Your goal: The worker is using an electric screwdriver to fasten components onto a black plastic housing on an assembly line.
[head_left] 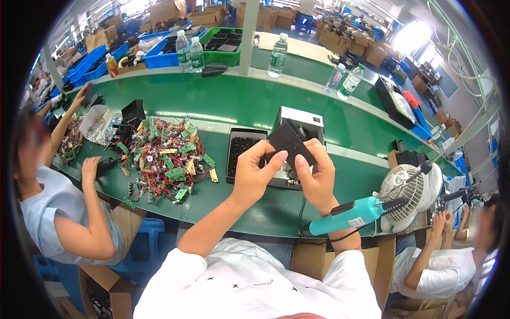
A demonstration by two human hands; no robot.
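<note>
Both my hands grip a flat black plastic casing (289, 142), held up above the bench with the thumbs pressed on its near face. My left hand (254, 169) closes on its left edge, and my right hand (320, 178) on its right. Behind the casing stands a white box-shaped device (313, 123), partly hidden by it. Left of that, an open box (232, 165) holds many small black parts. A teal electric screwdriver (348, 215) hangs tilted in front of my right forearm.
A heap of green circuit boards with red wires (167, 157) lies on the green bench (212, 204) to the left. At right is a white fan (406, 194). Bottles (277, 56) line the far ledge. One person (69, 212) works at left, another (441, 260) at right.
</note>
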